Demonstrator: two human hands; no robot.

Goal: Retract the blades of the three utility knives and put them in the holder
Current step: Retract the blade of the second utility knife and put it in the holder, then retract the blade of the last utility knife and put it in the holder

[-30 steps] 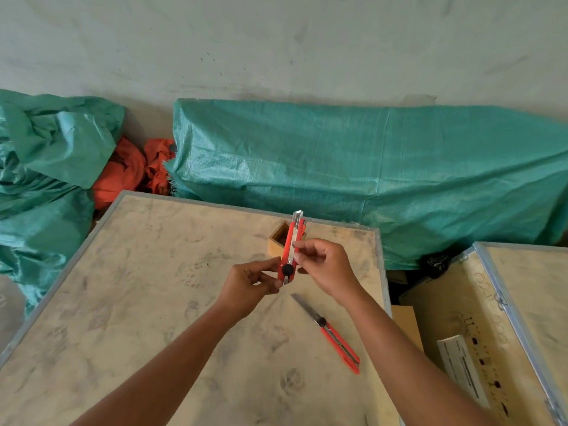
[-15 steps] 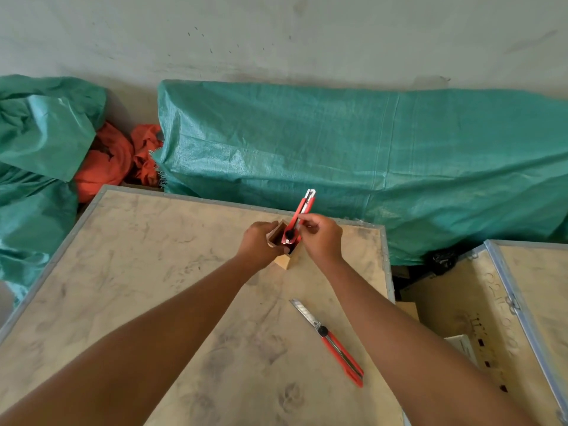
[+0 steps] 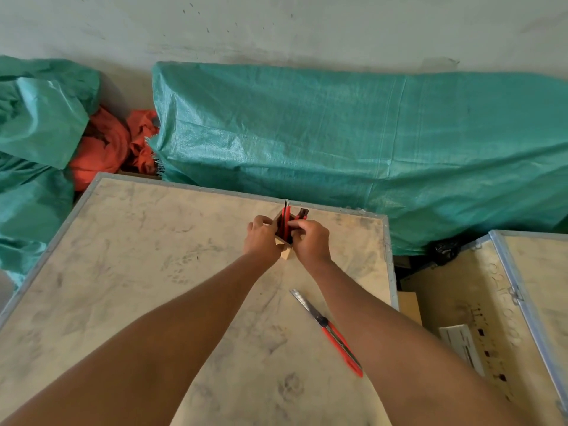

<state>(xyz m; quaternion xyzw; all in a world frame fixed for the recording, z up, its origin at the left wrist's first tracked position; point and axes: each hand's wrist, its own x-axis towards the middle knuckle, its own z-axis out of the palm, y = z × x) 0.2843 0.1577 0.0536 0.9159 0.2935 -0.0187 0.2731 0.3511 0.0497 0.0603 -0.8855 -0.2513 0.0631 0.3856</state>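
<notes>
Now a second red utility knife goes into the small square wooden holder [image 3: 285,253] at the far edge of the pale scuffed tabletop [image 3: 129,265].

Left hand [image 3: 262,241] wraps the holder's left side, its grip closed on the wood to steady it; right hand [image 3: 310,242] pinches the upright red utility knife [image 3: 286,224] that stands in the holder, beside another knife [image 3: 302,214] already leaning inside at the holder's right. A third red knife [image 3: 333,332] lies on the tabletop nearer than the holder, its silver blade fully out and unretracted. Likely risks: the light holder tips if the knife is pushed askew, and the bare blade near the right forearm could cut when reached for carelessly.
</notes>
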